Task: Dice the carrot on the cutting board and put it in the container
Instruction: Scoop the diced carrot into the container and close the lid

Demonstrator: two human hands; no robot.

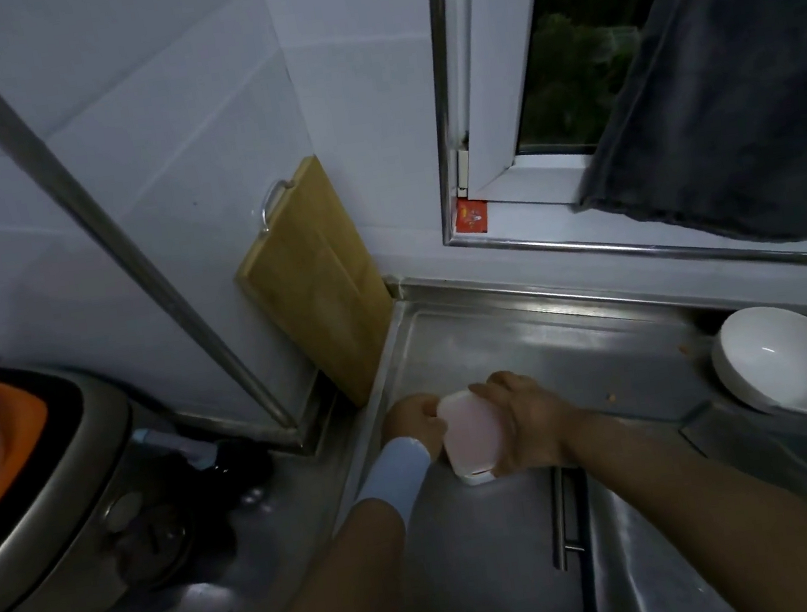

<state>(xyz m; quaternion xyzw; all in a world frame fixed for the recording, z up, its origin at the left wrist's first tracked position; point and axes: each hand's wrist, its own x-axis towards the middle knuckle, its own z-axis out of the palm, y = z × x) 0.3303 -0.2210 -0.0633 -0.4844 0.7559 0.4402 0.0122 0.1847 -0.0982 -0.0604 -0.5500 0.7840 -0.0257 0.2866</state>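
A small pale pink container point(468, 434) with a white rim sits near the front of the steel counter point(551, 337). My left hand point(415, 421) grips its left side, with a light blue band on the wrist. My right hand point(521, 424) curls over its right side and top. A wooden cutting board point(316, 287) leans upright against the tiled wall in the corner, with nothing on it. A few small orange carrot bits point(764, 375) lie on the counter near a white bowl. No whole carrot or knife is in view.
An empty white bowl point(787, 360) stands at the right of the counter. A rice cooker point(27, 483) with an orange lid part fills the left. A window frame point(478, 191) and a dark hanging cloth point(722, 79) are behind. A drawer handle point(563, 516) is below the counter edge.
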